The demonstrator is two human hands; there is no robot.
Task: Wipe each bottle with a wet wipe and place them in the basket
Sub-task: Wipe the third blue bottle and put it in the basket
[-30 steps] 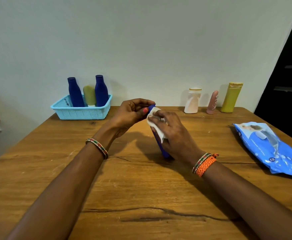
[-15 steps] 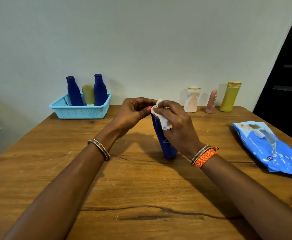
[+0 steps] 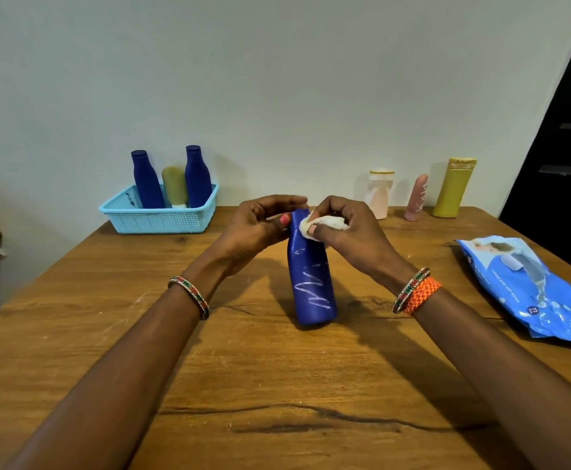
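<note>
Both hands on the blue bottle: left hand gripping its top, right hand pinching the wipe (crumpled).

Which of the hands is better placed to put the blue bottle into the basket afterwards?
Probably the left hand: it already holds the blue bottle near the top, on the basket side. The right hand pinches the wipe.

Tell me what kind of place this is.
Probably a room in a home, set up for the task: a worn wooden table against a plain painted wall, a dark doorway at right, toiletry bottles in a light-blue plastic basket, and a pack of wet wipes.
</note>
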